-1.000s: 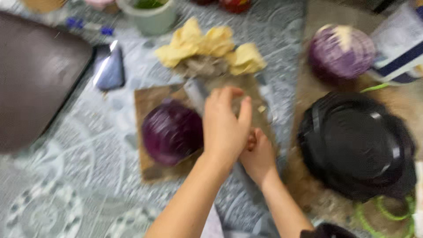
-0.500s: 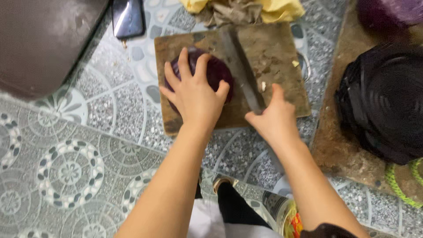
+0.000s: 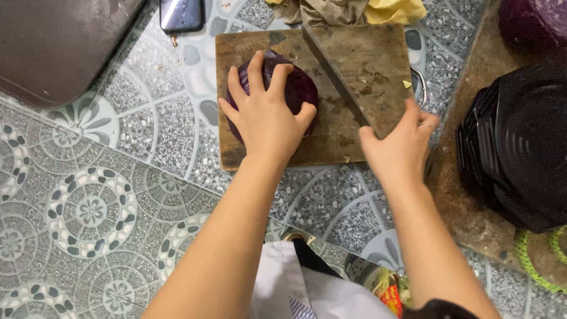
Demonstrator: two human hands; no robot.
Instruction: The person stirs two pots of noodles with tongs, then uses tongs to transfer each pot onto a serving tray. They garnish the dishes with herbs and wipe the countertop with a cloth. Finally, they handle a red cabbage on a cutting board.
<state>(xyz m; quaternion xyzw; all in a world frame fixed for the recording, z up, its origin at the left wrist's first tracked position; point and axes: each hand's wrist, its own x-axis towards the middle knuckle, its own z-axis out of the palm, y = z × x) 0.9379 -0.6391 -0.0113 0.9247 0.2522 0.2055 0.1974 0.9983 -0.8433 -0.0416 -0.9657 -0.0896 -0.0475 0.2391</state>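
1. My left hand (image 3: 267, 115) is spread flat over the top of a purple cabbage (image 3: 295, 88), fingers draped on it and pressing it down on the wooden cutting board (image 3: 354, 53).
2. My right hand (image 3: 398, 147) is clenched round the handle of a big cleaver (image 3: 339, 74). The handle's buried in my fist; the blade runs up and away from it across the board, just right of the cabbage.
3. Can't tell if the blade edge actually touches the cabbage; it looks right next to it.
4. Up past the blade tip there's a bunch of yellow and tan rags (image 3: 354, 9).
5. Right of my knife hand: a stack of black ribbed plastic baskets (image 3: 520, 142).
6. Far up-left of my left hand lies a phone (image 3: 180, 13) on the tiled floor (image 3: 88, 207).
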